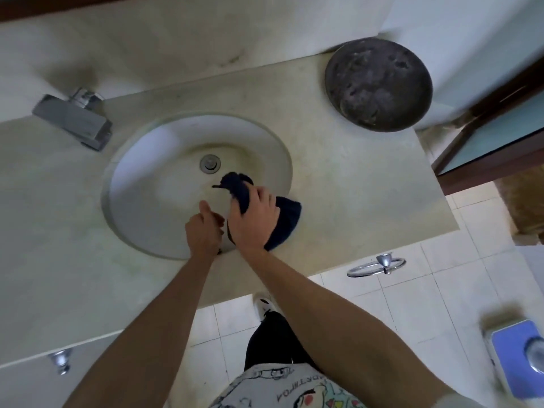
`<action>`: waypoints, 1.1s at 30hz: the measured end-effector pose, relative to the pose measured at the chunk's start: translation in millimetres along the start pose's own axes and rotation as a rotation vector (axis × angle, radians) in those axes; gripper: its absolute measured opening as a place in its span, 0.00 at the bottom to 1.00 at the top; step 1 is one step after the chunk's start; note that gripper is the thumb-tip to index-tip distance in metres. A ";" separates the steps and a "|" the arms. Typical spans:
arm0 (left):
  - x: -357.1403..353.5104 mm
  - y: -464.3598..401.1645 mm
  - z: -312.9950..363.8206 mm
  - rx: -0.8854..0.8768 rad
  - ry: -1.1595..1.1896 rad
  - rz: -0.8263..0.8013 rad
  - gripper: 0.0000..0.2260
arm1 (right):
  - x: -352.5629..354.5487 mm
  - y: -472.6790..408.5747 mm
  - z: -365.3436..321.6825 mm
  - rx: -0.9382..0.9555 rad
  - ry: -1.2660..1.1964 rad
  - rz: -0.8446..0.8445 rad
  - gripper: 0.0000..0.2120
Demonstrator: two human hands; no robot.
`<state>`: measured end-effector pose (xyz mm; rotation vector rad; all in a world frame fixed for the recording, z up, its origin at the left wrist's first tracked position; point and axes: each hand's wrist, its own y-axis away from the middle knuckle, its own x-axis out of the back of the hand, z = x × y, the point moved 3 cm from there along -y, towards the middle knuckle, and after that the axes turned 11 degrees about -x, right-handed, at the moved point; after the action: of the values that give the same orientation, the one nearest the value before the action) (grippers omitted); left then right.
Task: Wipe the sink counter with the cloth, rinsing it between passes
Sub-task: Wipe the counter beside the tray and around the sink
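Observation:
A dark blue cloth (287, 219) is bunched at the near right rim of the round white sink basin (147, 178), partly over the basin and partly on the beige counter (353, 184). My right hand (254, 219) grips the cloth from above, one end sticking out toward the drain (210, 163). My left hand (203, 231) is curled just left of it at the basin's near edge; its fingers seem to touch the cloth's lower edge, but the grip is hidden. A chrome tap (73, 120) juts from the wall at the left, with no water visible.
A dark round stone dish (378, 83) sits on the counter's back right corner. A chrome towel ring (378, 265) hangs below the counter's front edge. A wooden-framed glass door (494, 136) stands at the right. Tiled floor and a blue object (518, 357) lie lower right.

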<state>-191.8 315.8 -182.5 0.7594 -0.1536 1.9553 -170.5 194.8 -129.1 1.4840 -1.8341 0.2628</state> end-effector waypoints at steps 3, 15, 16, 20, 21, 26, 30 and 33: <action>1.2 1.3 1.3 0.017 -0.016 0.012 0.31 | -3.6 -31.3 -26.6 -0.443 -0.642 -0.343 0.17; 50.7 -21.5 6.2 0.249 0.479 0.161 0.27 | 69.7 7.8 21.1 0.552 0.003 -0.385 0.15; 59.6 -27.6 6.3 0.257 0.497 0.176 0.27 | 56.6 22.2 34.1 0.685 0.154 -0.395 0.18; 85.0 -46.8 7.5 0.251 0.560 0.252 0.27 | -7.4 79.1 60.4 0.978 0.607 -0.400 0.27; 90.0 -49.4 7.0 0.226 0.566 0.274 0.27 | -22.1 88.2 55.6 0.989 0.635 -0.382 0.28; 126.3 -41.4 4.6 -0.011 0.357 0.532 0.24 | -92.6 96.8 -20.7 0.986 0.587 -0.352 0.23; 163.3 -26.4 1.2 -0.115 0.205 0.780 0.15 | -135.3 55.9 -73.5 0.721 0.375 -0.382 0.19; 168.5 -21.5 -17.3 -0.028 0.237 0.677 0.10 | -128.8 20.9 -97.4 0.506 0.098 -0.510 0.16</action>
<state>-233.8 462.0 -104.8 0.4794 -0.3249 2.6584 -142.7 354.9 -139.4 2.1824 -1.3005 0.5601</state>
